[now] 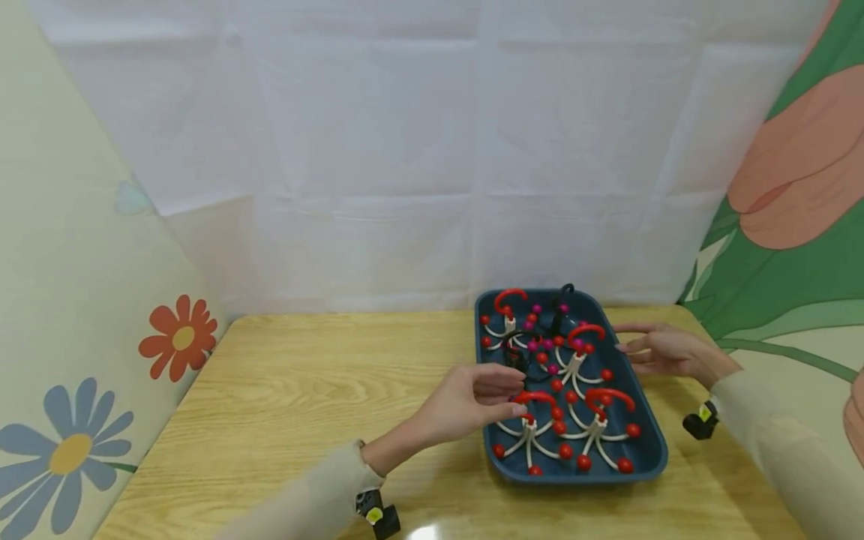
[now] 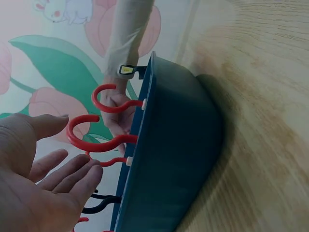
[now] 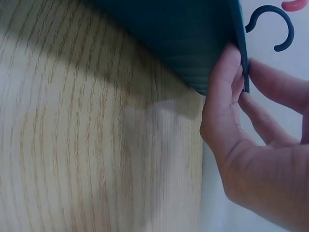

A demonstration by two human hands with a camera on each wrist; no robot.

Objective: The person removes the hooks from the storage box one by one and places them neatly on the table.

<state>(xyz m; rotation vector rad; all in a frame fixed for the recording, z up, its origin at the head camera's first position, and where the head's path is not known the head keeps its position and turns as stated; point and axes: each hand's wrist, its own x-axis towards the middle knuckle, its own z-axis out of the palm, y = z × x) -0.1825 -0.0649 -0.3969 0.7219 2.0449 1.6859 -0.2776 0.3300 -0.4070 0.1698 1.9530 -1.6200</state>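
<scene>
A dark blue tray [image 1: 574, 478] holds several hangers, each with a curved hook on top and arms tipped with balls. Some have red hooks, white arms and red balls; others are black with magenta balls. My left hand [image 1: 466, 401] is at the tray's near left side, beside the red hook [image 1: 540, 395] of the front left hanger. In the left wrist view its fingers are extended and the thumb stands apart, with no grip on the red hook [image 2: 104, 145]. At the far right side, my right hand [image 3: 260, 150] pinches the tray's rim between thumb and fingers.
The tray stands on a wood-grain table [image 1: 324, 360]. A white sheet [image 1: 371, 150] hangs behind it. Flower-patterned walls [image 1: 101, 315] flank the table on the left and right. A black hook [image 3: 277, 12] rises above the rim near my right hand.
</scene>
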